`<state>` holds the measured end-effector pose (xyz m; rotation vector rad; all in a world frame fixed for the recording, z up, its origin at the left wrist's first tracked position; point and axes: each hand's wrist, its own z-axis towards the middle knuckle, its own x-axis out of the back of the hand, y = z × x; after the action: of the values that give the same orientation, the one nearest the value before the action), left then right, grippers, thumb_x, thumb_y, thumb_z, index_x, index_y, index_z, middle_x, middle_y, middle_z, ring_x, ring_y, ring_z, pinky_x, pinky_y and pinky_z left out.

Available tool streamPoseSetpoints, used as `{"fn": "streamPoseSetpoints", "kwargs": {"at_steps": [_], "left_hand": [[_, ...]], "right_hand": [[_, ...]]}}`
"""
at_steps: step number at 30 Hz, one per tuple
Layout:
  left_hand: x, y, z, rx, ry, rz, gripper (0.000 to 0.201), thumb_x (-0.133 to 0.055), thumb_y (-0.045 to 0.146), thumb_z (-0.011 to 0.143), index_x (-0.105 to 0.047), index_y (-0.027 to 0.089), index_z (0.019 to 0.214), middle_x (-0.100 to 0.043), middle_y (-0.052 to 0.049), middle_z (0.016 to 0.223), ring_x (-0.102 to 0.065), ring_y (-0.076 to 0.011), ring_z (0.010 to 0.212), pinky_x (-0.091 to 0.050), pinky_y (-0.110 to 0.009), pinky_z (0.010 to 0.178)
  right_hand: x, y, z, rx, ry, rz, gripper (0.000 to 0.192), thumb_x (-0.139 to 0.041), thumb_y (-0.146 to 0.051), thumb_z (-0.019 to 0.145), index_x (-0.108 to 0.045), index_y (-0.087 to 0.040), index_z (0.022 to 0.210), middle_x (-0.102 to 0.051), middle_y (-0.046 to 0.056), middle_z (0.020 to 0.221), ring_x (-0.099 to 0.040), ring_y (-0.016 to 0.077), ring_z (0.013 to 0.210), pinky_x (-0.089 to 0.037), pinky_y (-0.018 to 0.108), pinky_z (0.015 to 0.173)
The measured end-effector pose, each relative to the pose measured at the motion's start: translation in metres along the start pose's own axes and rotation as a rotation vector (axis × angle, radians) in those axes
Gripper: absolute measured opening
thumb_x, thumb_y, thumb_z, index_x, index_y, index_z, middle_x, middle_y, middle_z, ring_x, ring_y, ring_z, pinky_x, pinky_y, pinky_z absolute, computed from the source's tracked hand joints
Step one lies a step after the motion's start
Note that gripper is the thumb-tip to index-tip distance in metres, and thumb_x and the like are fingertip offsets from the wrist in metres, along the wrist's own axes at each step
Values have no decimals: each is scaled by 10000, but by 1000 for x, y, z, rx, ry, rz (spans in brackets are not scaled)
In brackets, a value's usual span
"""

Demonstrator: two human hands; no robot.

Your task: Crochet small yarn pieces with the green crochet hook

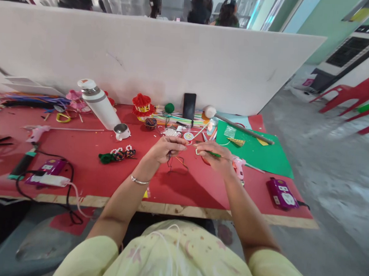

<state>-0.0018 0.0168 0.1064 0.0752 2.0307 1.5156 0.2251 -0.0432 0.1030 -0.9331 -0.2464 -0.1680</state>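
Note:
My left hand [168, 148] is closed in a pinch above the red table covering, thumb against fingers. What it pinches is too small to make out; dark thread [170, 166] hangs just below it. My right hand [217, 157], close by on the right, wraps round a thin green-handled tool [213, 154], whose kind is partly hidden by the fingers. A small pale loop shows at those fingertips. Just beyond both hands lies a round white spool-like disc [188, 136], beside a packet of white beads [171, 131].
A white flask [102, 109] leans near its steel cup [122, 131]. Pink glue guns [239, 167] lie on both sides. Decorated beaded pieces [118, 153], a phone [189, 106], a green sheet [264, 158] and a purple power box [282, 194] surround the hands. A white partition [145, 57] stands behind.

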Motion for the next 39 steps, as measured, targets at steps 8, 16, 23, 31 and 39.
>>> {"fn": "streamPoseSetpoints", "kwargs": {"at_steps": [8,16,23,31,39], "left_hand": [[-5,-4,3,52,-86,92,262,-898,167,524,-828,104,769,-669,-44,588,-408,-33,429,-227,-207,440],[-39,-37,12,-490,369,293,393,-773,135,682,-829,169,1069,-632,49,636,-483,-66,568,-385,-209,569],[-35,-41,14,-338,345,49,364,-865,232,634,-815,144,983,-617,38,618,-452,-53,504,-336,-198,489],[-1,-4,6,20,-7,78,381,-929,164,511,-825,94,871,-675,-40,614,-463,-38,443,-289,-186,428],[4,0,7,-92,-68,405,224,-866,197,580,-851,138,796,-656,-33,540,-465,-62,450,-318,-199,447]], "right_hand": [[11,1,2,-249,-70,225,205,-779,-456,877,-832,-259,900,-819,46,911,-741,204,849,-590,341,766],[-73,12,-18,-257,545,187,218,-722,-462,914,-796,-270,985,-796,39,963,-722,200,892,-602,396,903],[-75,6,-20,-8,497,-107,136,-705,-357,935,-796,-321,1030,-800,57,1130,-730,248,1089,-587,467,1012],[-18,11,-13,44,120,-19,139,-763,-343,905,-818,-348,1032,-830,24,1075,-756,235,1014,-579,443,957],[22,-12,5,103,-233,-151,164,-737,-355,924,-814,-345,1067,-834,15,1055,-748,218,967,-564,437,948]]}}
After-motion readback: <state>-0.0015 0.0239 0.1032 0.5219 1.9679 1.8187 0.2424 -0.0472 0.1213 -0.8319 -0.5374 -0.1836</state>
